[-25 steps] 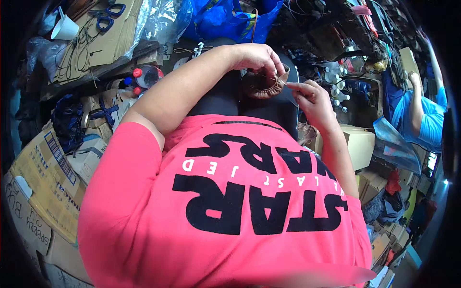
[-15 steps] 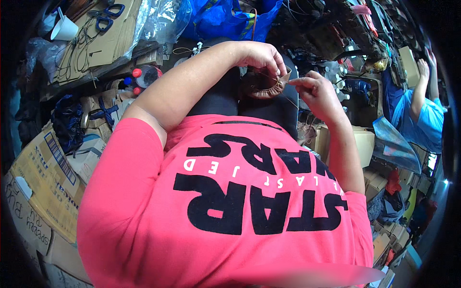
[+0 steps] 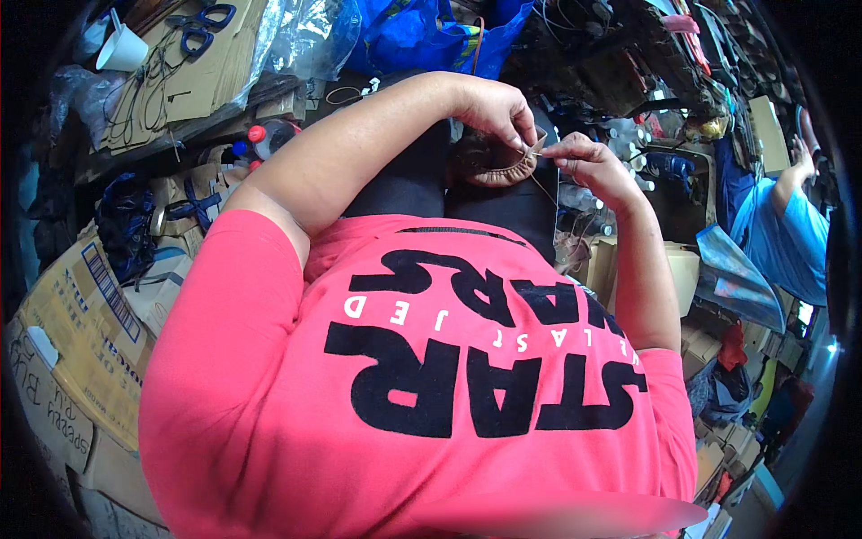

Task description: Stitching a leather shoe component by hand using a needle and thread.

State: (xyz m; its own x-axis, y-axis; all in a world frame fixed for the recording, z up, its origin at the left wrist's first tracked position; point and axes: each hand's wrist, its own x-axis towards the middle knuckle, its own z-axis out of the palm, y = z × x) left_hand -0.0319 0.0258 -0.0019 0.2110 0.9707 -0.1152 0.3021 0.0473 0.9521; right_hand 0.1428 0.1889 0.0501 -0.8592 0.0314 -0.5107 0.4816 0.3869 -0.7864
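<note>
A brown leather shoe upper (image 3: 492, 176) with a gathered, puckered edge rests over my dark-trousered lap, its opening facing up. My left hand (image 3: 499, 115) reaches over from its far side, fingertips pinched at the inner edge. Just right of the shoe, my right hand (image 3: 594, 169) has thumb and forefinger pressed together on a thin pale strand, apparently thread, at the shoe's edge. Whether a needle is there is too small to tell. A loose thread (image 3: 544, 190) trails below the right fingertips. The left hand hides part of the shoe's far side.
Blue-handled scissors (image 3: 203, 29), cord and a white cup (image 3: 122, 50) lie on stacked cardboard at the far left. A blue bag (image 3: 422, 36) stands ahead. Plastic bottles (image 3: 623, 142) sit right of my hands. Another person in a blue shirt (image 3: 783, 238) is at far right.
My right hand has moved slightly and its fingertips remain close to the shoe's edge. The left fingers have shifted a little along the edge. The other person's arm has lowered.
</note>
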